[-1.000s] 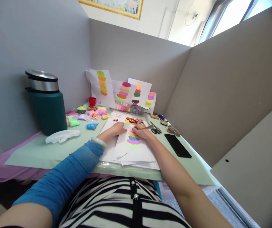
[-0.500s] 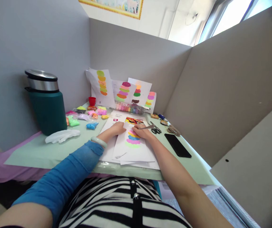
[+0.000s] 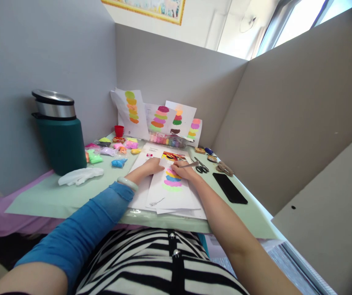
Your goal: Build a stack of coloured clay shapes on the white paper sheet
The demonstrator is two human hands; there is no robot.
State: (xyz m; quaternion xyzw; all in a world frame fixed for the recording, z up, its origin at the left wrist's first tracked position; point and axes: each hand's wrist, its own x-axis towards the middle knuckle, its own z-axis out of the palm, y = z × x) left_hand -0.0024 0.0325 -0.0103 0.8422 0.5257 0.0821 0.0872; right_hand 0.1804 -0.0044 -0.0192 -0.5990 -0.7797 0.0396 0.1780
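A white paper sheet [image 3: 176,199] with bands of yellow, blue, pink and light green lies on a stack of papers at the table's middle. At its upper left edge my left hand [image 3: 153,166] pinches the paper, fingers closed. My right hand [image 3: 183,169] rests over the top colour bands, closed around a slim grey tool [image 3: 193,164] whose flat end points right; its working tip is hidden by the fingers. Beneath the sheet's top is a printed page with a colourful picture [image 3: 174,156].
On the left stand a green flask [image 3: 62,143], a white glove-like cloth [image 3: 81,176] and several bagged coloured clay lumps [image 3: 119,162]. Scissors [image 3: 202,165] and a black phone [image 3: 229,188] lie right. Colour-banded papers [image 3: 160,117] lean at the back behind a clear box [image 3: 168,140].
The sheet's lower edge has shifted very slightly to the right. Both hands keep nearly the same place and hold.
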